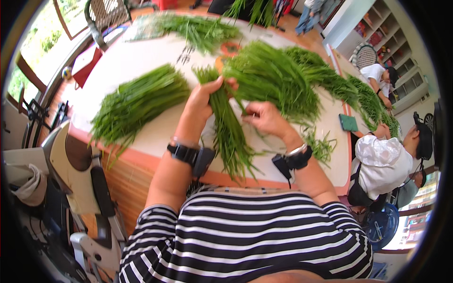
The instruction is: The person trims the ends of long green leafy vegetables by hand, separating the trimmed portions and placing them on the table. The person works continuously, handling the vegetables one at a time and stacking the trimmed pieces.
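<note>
My left hand (208, 93) is closed around the upper part of a bunch of long green leafy stalks (226, 127), whose loose ends hang towards me over the table edge. To its right, my right hand (263, 118) pinches a thin green stalk between thumb and fingers, close beside the bunch. A thick pile of the same greens (141, 97) lies left of my left hand. Another large pile (272, 78) lies beyond my right hand. Short loose scraps (320, 143) are scattered on the table right of my right wrist.
The white table (148, 136) has a pink edge. More greens (201, 30) lie at its far side, and others (329, 76) at the right. A green box-like object (348, 122) sits near the right edge. People work at a neighbouring table on the right. Exercise equipment stands at the left.
</note>
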`<state>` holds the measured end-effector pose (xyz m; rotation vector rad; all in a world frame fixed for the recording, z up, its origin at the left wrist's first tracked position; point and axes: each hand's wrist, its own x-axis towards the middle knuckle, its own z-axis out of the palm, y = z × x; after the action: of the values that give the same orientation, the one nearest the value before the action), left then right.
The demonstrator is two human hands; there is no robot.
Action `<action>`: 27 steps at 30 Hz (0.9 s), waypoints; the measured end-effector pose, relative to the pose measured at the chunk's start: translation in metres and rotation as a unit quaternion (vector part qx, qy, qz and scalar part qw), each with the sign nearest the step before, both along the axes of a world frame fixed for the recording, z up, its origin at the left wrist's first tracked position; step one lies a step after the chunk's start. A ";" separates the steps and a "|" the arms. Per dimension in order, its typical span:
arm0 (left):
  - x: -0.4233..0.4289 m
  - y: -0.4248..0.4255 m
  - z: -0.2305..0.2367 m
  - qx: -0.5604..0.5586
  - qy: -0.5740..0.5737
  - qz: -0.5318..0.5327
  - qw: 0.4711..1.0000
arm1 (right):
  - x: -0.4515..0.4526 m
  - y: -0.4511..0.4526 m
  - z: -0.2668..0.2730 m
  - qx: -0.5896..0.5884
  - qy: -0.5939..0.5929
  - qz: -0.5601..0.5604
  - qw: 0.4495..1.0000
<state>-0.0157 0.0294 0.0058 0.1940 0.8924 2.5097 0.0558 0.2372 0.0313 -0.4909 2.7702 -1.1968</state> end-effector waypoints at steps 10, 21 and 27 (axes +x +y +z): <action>-0.006 0.004 -0.009 0.036 0.012 -0.018 0.999 | 0.011 0.020 -0.025 -0.116 -0.050 -0.025 0.992; 0.038 0.003 0.047 -0.009 0.081 -0.014 0.997 | 0.021 0.044 -0.047 -0.278 -0.045 -0.061 0.957; 0.067 -0.012 0.047 -0.025 0.056 0.056 0.997 | 0.017 0.041 -0.058 -0.317 -0.013 0.004 0.948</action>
<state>0.0510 0.0171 0.0529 0.2769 1.0354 2.5977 0.0731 0.2785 -0.0271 -0.5146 2.3000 -2.0698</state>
